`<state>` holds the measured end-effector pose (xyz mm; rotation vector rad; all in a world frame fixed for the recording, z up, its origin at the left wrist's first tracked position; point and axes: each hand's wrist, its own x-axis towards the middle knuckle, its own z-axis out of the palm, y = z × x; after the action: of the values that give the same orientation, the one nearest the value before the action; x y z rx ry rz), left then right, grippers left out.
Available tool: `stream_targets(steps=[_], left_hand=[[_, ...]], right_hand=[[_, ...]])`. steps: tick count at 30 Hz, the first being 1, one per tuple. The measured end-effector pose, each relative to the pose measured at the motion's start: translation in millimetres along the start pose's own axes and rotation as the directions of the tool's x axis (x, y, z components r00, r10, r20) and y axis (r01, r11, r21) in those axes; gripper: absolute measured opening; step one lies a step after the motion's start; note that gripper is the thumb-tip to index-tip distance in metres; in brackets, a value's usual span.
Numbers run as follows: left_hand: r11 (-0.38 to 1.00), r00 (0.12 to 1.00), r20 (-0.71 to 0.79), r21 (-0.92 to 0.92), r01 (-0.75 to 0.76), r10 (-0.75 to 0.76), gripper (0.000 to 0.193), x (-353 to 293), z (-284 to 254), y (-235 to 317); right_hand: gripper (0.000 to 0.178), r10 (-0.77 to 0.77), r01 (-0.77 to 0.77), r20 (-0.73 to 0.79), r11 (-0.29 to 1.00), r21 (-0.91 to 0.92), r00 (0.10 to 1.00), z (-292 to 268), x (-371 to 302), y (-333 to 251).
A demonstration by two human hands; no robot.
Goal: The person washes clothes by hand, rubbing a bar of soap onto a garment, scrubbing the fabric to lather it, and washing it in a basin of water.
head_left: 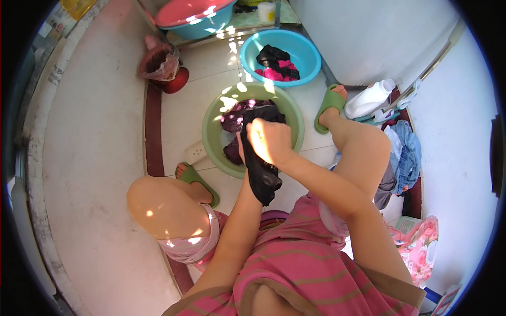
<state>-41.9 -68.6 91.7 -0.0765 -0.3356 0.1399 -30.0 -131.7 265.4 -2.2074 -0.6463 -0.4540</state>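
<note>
Over the green basin I hold a wet black garment between my hands. My right hand is closed in a fist on its upper part. My left hand is pressed against the same cloth from the left, mostly hidden behind it, and the garment's lower end drapes over my left wrist. More dark and purple-patterned laundry lies in the basin beneath my hands.
A blue basin with black and pink clothes stands beyond. A white bottle and piled clothes lie right. Far left are a lined red bin and a red-topped blue basin. My green-slippered feet flank the green basin.
</note>
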Motion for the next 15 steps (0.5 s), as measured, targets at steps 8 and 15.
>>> stream_targets(steps=[8, 15], left_hand=[[0.954, 0.888, -0.349, -0.088, 0.287, -0.3, 0.053, 25.7, 92.8, -39.0], [0.981, 0.98, -0.189, 0.168, 0.096, -0.064, 0.047, 35.7, 70.7, -27.0]], right_hand=[[0.035, 0.335, -0.363, -0.14, 0.861, -0.357, 0.932, 5.3, 26.8, 75.6], [0.032, 0.036, -0.024, 0.085, 0.99, -0.142, 0.996, 24.6, 15.9, 53.9]])
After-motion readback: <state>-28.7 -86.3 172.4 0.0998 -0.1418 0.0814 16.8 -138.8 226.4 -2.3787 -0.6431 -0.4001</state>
